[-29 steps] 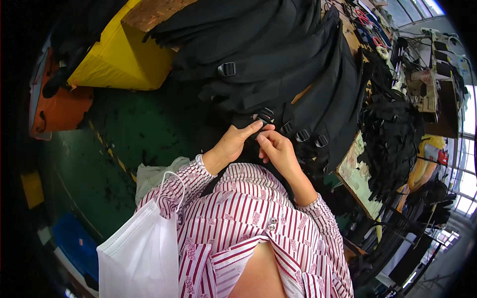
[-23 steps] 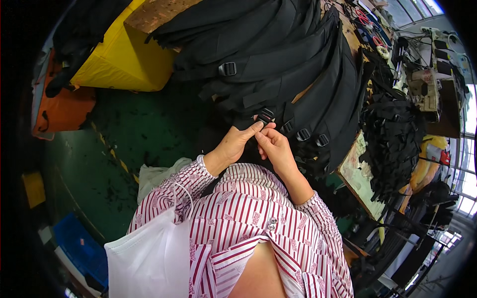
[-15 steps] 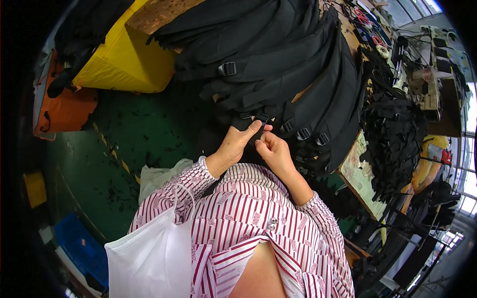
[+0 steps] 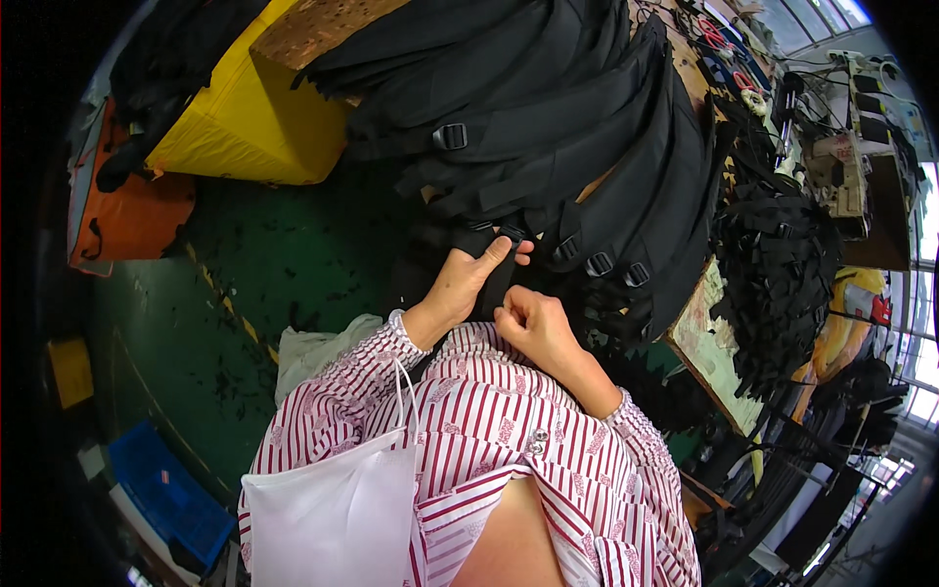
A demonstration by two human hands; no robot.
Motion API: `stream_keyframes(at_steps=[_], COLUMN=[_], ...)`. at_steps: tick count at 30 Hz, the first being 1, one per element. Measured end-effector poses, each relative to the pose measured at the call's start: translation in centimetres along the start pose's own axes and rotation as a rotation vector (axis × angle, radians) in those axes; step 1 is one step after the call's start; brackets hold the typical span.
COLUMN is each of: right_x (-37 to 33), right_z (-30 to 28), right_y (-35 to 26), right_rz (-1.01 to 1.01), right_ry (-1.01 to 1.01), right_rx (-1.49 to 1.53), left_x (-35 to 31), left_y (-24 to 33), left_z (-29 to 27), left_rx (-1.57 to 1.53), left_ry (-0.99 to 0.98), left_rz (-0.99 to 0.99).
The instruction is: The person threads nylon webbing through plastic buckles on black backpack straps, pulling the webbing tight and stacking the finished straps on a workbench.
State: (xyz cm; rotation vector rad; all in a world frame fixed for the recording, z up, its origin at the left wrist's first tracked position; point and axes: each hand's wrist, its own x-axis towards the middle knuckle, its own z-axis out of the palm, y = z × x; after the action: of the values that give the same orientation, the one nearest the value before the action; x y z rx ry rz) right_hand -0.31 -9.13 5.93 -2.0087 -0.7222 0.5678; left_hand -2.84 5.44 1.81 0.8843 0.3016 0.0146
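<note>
My left hand (image 4: 458, 282) grips a black plastic buckle (image 4: 512, 233) at the end of a black padded strap, its thumb laid over the top. Below that buckle a length of black webbing (image 4: 496, 286) runs down toward me. My right hand (image 4: 541, 333) is closed at the lower part of this webbing, fingertips pinched on it; the webbing's tip is hidden. Just beyond both hands, many black shoulder straps (image 4: 548, 108) lie fanned in overlapping layers, several with buckles (image 4: 600, 263) at their near ends.
To the right, a heap of black webbing pieces (image 4: 778, 284) rests by a worn board (image 4: 714, 342). A yellow covered block (image 4: 254, 127) and an orange bin (image 4: 127, 210) stand at the far left. A blue crate (image 4: 171, 489) sits lower left. Black scraps litter the green floor (image 4: 274, 264).
My right hand has moved down toward me, away from the buckle, and more webbing shows between the hands. The left hand stays almost still. The white mask hanging before me has swung right.
</note>
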Motion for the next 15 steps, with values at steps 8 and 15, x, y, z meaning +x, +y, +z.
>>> stream_keyframes(at_steps=[8,15], right_x=[-0.4,4.1], right_z=[-1.0,-5.2], right_y=[-0.1,0.8], right_rz=[0.030,-0.257], right_ry=[-0.092,0.221], right_rx=[-0.014,-0.319], left_x=[0.5,-0.5], left_y=[1.0,2.4], left_z=[-1.7,-2.6], left_rx=[0.073,0.216], left_ry=[-0.005,-0.045], left_rz=[-0.022,0.032])
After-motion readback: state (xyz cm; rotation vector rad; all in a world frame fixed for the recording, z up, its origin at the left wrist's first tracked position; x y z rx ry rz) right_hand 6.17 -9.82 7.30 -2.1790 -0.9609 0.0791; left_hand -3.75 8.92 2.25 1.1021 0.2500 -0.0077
